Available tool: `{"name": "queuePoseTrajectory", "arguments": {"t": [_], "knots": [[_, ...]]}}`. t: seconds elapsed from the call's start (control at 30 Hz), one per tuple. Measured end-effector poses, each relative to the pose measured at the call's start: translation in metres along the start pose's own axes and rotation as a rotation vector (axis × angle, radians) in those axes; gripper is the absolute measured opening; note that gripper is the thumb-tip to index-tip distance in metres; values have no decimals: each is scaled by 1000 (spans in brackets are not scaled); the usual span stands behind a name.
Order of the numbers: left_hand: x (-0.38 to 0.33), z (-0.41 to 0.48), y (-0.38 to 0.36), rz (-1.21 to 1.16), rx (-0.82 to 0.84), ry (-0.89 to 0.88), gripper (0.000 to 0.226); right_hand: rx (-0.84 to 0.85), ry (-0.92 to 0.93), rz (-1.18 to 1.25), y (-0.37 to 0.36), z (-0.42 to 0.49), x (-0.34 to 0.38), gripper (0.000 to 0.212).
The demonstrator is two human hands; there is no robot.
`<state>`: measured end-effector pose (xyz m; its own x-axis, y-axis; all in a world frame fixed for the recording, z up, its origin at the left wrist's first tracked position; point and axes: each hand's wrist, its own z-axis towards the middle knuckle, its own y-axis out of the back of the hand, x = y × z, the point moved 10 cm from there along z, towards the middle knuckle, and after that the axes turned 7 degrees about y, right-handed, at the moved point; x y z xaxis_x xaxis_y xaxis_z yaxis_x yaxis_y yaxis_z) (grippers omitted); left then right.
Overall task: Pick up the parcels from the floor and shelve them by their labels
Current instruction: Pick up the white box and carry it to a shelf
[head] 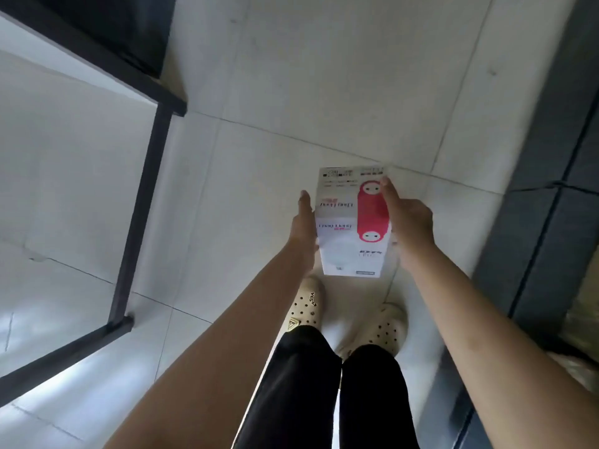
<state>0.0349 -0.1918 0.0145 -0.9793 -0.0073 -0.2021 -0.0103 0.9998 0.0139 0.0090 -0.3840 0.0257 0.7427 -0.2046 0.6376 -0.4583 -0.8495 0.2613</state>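
Two hands hold one parcel point(353, 222) between them, above the floor point(324, 92) and just ahead of the shoes point(304, 303). The left hand point(303, 222) lies flat and open against the left side; the right hand point(410, 222) wraps the right side, with its thumb on the top face. Both hands are about equally near, one on each long side. The long axis of the parcel points away from the person. The label text reads upside down from here. Further left stands a dark shelf frame point(142, 196), so I judge the parcel must travel to the left.
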Motion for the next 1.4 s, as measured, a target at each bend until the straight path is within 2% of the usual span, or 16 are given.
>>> {"name": "queuePoseTrajectory", "arguments": {"t": [0.1, 0.2, 0.27, 0.3, 0.37, 0.47, 0.57, 0.7, 0.8, 0.9, 1.0, 1.07, 1.13, 1.2, 1.33, 1.4], "knots": [[-52, -97, 2, -86, -34, -158, 61, 11, -27, 116, 33, -75, 78, 58], [-107, -221, -9, -119, 20, -311, 37, -25, -3, 235, 76, -161, 172, 73], [-135, -305, -17, -112, 66, -393, 32, -71, 34, 340, 105, -220, 232, 79], [-148, -347, -21, -99, 82, -433, 35, -112, 68, 378, 120, -249, 261, 73], [-169, -427, -30, -24, 104, -505, 54, -182, 166, 434, 147, -309, 315, 58], [-184, -528, -45, 101, 215, -585, 50, -227, 337, 443, 175, -395, 383, 40], [-194, -604, -43, 141, 352, -653, 51, -190, 504, 461, 191, -470, 430, 27], [-211, -674, -39, 272, 601, -708, 65, -92, 629, 486, 196, -542, 451, 35], [-215, -699, -33, 413, 686, -702, 66, -43, 643, 510, 197, -568, 452, 47], [-229, -708, -19, 544, 678, -732, 65, -102, 693, 364, 216, -584, 464, 59], [-245, -725, -14, 794, 713, -745, 61, -263, 897, 122, 252, -614, 514, 69], [-251, -738, -18, 1008, 763, -713, 66, -281, 1036, -125, 260, -634, 557, 80], [-249, -752, -25, 1239, 824, -672, 69, -178, 1087, -461, 247, -641, 593, 86], [-247, -763, -32, 1433, 849, -636, 70, 55, 1016, -712, 222, -633, 610, 93], [-239, -769, -34, 1569, 900, -501, 82, 640, 700, -1021, 169, -604, 581, 87], [-237, -769, -34, 1563, 910, -463, 83, 886, 502, -1016, 154, -596, 549, 76]]}}
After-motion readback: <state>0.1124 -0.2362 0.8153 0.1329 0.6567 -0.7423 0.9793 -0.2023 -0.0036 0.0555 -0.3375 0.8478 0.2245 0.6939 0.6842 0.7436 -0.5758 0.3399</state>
